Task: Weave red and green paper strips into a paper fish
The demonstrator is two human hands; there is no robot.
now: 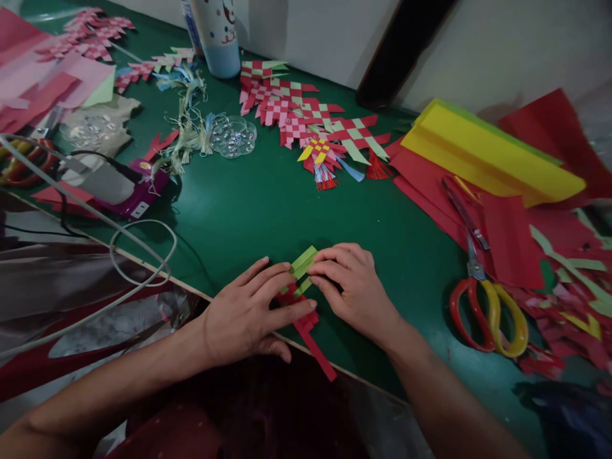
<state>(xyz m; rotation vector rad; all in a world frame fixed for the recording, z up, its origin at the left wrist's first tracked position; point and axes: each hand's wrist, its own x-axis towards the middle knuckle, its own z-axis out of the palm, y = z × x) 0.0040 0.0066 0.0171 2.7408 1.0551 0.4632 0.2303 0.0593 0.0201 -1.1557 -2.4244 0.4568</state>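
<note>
Near the front edge of the green table lies a small weave of red and light green paper strips (302,262). Its green ends point away from me, and a long red strip (319,356) hangs out toward the table edge. My left hand (258,306) rests over the woven part with fingers spread, hiding much of it. From the right, my right hand (351,287) pinches a green strip between thumb and fingertips.
Scissors (475,280) with red and yellow handles lie at the right, beside red paper scraps and folded yellow paper (488,153). Finished woven paper fish (306,115), tassels (184,121) and a bead dish (234,136) are at the back. A white cable (143,252) loops at the left.
</note>
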